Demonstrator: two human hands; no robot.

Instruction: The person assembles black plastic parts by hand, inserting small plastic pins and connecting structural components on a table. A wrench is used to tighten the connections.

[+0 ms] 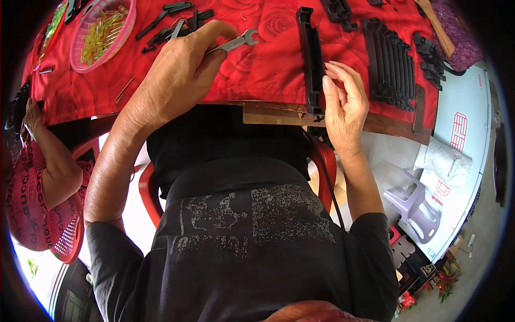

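Observation:
My left hand (185,75) is closed around a silver open-end wrench (236,42), whose jaw points to the right over the red cloth. A long black plastic channel-shaped part (310,59) lies upright in view, running from the far side of the table to its near edge. Beside its right edge is my right hand (347,102), with fingers loosely bent and slightly apart. Those fingertips come close to the part; whether they touch it I cannot tell. Nothing shows in that hand.
A pink basket (75,56) of yellowish clear pieces stands at the far left. Black plastic pieces (177,29) lie beyond my left hand. A row of long black parts (389,64) sits at the right. Other people's arms (53,155) show at the left and far right.

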